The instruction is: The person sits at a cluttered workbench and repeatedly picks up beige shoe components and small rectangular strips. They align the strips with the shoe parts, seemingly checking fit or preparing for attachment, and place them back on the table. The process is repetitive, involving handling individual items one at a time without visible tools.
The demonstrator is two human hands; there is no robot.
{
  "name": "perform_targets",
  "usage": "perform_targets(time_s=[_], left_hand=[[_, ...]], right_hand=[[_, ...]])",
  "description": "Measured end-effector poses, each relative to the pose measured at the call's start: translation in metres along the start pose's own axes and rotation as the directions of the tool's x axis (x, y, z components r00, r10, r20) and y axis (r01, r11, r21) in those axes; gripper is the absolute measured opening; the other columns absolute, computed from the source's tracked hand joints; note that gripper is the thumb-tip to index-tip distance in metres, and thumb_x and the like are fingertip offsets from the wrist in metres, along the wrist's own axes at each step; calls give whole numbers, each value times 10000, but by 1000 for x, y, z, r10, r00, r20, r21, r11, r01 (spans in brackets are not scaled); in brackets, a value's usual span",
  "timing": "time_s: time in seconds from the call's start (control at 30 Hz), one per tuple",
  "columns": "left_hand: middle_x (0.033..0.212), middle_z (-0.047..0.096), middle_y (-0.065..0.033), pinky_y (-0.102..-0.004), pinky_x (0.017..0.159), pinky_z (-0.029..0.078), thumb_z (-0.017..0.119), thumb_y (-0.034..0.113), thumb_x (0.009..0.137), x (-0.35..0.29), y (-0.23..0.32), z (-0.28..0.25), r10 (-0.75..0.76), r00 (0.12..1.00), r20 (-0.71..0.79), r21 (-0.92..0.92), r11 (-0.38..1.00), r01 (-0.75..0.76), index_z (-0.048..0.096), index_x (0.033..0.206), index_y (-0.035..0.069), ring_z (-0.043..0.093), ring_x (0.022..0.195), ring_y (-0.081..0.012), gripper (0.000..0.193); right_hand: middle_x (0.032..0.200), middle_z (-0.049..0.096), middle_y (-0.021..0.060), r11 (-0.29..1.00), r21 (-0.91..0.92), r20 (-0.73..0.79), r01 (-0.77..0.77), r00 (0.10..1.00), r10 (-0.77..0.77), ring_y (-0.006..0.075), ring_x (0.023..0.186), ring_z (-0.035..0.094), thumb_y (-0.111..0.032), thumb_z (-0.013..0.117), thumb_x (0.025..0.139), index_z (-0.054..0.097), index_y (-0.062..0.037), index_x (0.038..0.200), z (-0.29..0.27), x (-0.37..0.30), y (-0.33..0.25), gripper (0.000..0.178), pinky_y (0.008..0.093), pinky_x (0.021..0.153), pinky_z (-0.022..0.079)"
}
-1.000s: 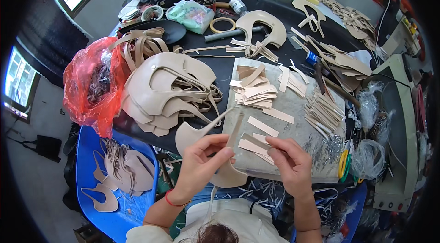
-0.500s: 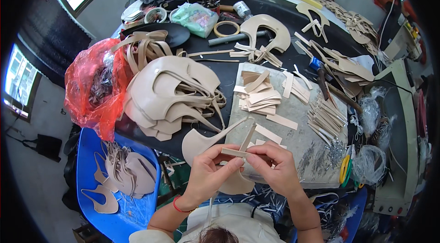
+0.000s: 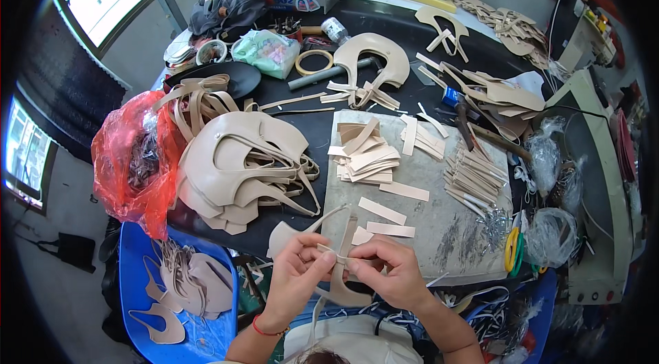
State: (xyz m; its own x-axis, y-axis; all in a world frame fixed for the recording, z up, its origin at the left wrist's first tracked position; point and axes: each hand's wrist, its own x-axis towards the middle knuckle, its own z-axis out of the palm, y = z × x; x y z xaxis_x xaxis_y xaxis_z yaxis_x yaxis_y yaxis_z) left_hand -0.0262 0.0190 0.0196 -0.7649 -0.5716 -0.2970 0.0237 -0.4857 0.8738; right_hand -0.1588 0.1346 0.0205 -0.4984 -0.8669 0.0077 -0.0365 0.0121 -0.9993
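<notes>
Just in front of my body, my left hand (image 3: 296, 280) and my right hand (image 3: 390, 273) pinch a short beige strip (image 3: 328, 249) from both sides. The strip lies across a narrow upright strap (image 3: 351, 228) of a curved beige leather-like piece (image 3: 343, 294). Fingertips of both hands are closed around the crossing and partly hide it. A rounded beige flap (image 3: 281, 237) shows beyond my left hand. Several loose short strips (image 3: 390, 229) lie on the worn grey board (image 3: 412, 244) just past my right hand.
Left stand stacked beige cut-outs (image 3: 230, 151), a red plastic bag (image 3: 127, 165) and a blue tub (image 3: 141, 323) holding more pieces. On the board are piled strips (image 3: 371, 161) and narrow folded pieces (image 3: 473, 175). Scissors (image 3: 513, 252) rest at its right edge; a hammer (image 3: 467, 127) lies beyond.
The view has shifted, so the bench appears lower and further left. Between my fingers, the short strip has gone from lying straight across the strap to being bent against it.
</notes>
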Motion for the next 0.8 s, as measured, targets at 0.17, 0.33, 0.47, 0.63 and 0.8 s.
perform_targets(time_s=[0.17, 0.33, 0.47, 0.63, 0.8], left_hand=[[912, 636, -95, -233, 661, 515, 563, 79, 928, -5, -7, 4, 60, 996, -66, 162, 986, -48, 593, 1097, -50, 610, 789, -95, 214], [951, 635, -117, -228, 673, 506, 558, 51, 920, -18, -25, -3, 161, 986, 48, 400, 901, -166, 587, 1125, -84, 601, 834, -99, 247], [963, 650, -118, -247, 739, 522, 587, 27, 903, -17, -16, 2, 51, 997, 67, 301, 951, -68, 584, 1132, -85, 627, 866, -131, 255], [929, 663, -105, -251, 732, 520, 579, 41, 917, -14, -23, 0, 52, 997, 51, 182, 982, -60, 587, 1103, -86, 630, 822, -129, 226], [926, 669, -115, -258, 726, 521, 573, 88, 929, -13, -22, 1, 4, 1000, 7, 149, 989, -5, 589, 1088, -70, 627, 795, -129, 224]], right_hand=[[778, 613, 39, 993, -114, -7, 1, 1000, -2, 77, 637, 572, -47, 664, 811, 678, -16, 918, 0, -5, -4, 112, 212, 540, 461], [767, 612, 55, 976, -217, -63, 27, 997, -42, 108, 583, 571, -32, 666, 792, 680, -28, 911, 5, -13, -4, 120, 232, 506, 459], [756, 614, 54, 967, -256, -87, 9, 996, -33, 87, 594, 575, -14, 675, 792, 646, -4, 914, 11, -16, -4, 125, 214, 512, 456], [772, 632, 62, 967, -154, -226, -204, 960, 167, 86, 658, 601, -3, 682, 800, 564, 6, 957, 11, -20, -13, 196, 219, 564, 470], [829, 656, 104, 959, -275, -119, -70, 992, 39, 142, 707, 661, -29, 660, 830, 559, 2, 996, 3, -19, -8, 197, 257, 613, 532]])
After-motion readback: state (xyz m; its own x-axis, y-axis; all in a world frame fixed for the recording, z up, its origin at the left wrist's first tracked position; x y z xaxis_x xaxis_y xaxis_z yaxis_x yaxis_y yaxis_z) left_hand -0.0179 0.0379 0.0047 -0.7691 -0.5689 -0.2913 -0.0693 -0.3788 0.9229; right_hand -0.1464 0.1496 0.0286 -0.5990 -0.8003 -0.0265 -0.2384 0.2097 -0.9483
